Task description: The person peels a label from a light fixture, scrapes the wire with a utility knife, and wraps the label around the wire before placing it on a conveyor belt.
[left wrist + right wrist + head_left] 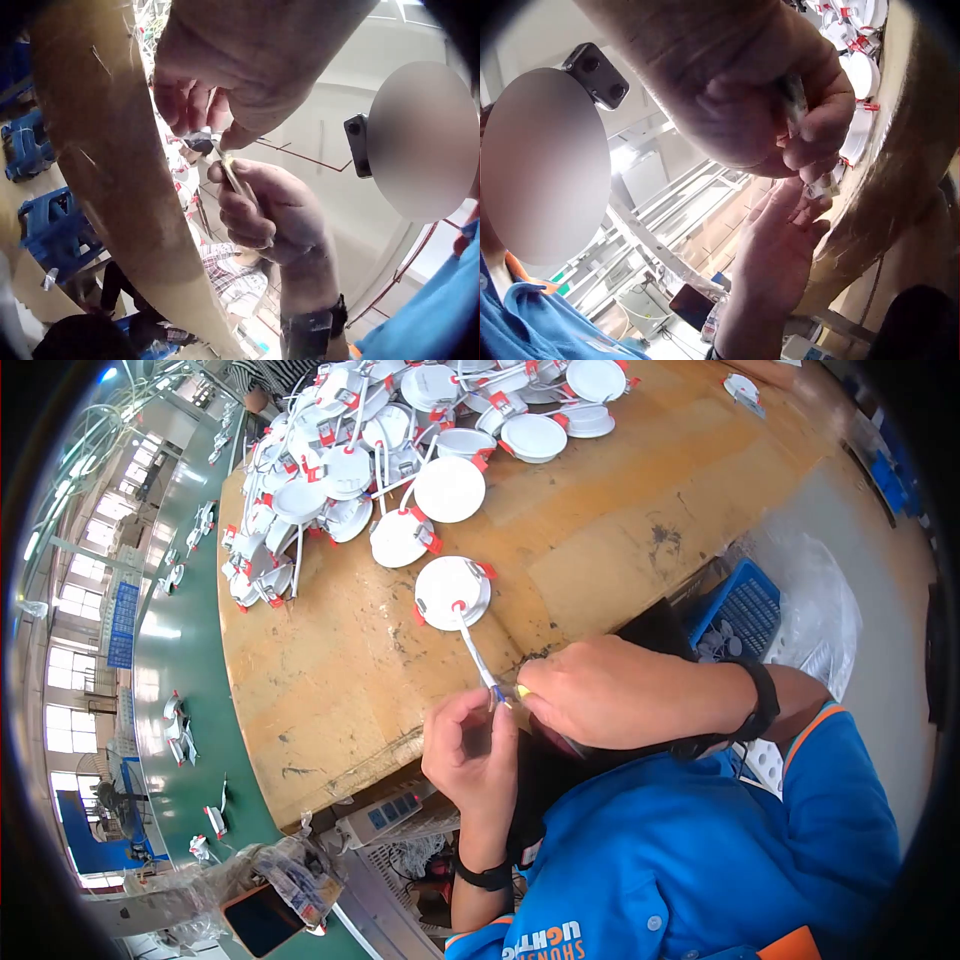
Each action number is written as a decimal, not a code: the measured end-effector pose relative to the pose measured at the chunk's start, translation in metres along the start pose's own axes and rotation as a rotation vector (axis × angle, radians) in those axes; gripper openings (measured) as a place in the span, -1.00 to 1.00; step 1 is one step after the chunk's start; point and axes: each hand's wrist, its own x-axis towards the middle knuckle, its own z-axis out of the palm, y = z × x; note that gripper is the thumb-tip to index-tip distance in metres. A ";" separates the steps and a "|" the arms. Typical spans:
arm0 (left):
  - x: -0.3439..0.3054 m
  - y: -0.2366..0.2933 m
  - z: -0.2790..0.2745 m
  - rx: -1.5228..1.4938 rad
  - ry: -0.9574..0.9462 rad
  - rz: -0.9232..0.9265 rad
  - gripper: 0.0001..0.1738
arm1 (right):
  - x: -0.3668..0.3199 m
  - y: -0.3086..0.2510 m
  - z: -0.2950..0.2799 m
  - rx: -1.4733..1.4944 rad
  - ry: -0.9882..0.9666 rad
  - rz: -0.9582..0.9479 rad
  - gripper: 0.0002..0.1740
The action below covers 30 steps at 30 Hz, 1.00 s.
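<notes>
A round white lamp (450,592) with red clips lies near the table's front edge, its white cable (475,650) running toward the person. My left hand (470,750) (240,67) pinches the cable end between thumb and fingers, where thin wires, one of them blue (498,693), stick out. Close on its right, my right hand (620,695) (765,97) has its fingers curled round a slim tool (244,189), whose tip is beside the wire ends. A yellow bit (523,690) shows at the right fingertips. Whether the tip touches the wires, I cannot tell.
A heap of similar white lamps (450,488) covers the back left of the wooden table (600,560). Left of it runs a green conveyor (185,660) with scattered lamps. A blue crate (745,610) stands on the right, and a phone (262,920) at the lower left.
</notes>
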 end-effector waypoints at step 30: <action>-0.005 0.018 0.049 0.014 -0.178 0.129 -0.85 | -0.059 0.021 -0.001 -0.006 0.157 0.210 -0.86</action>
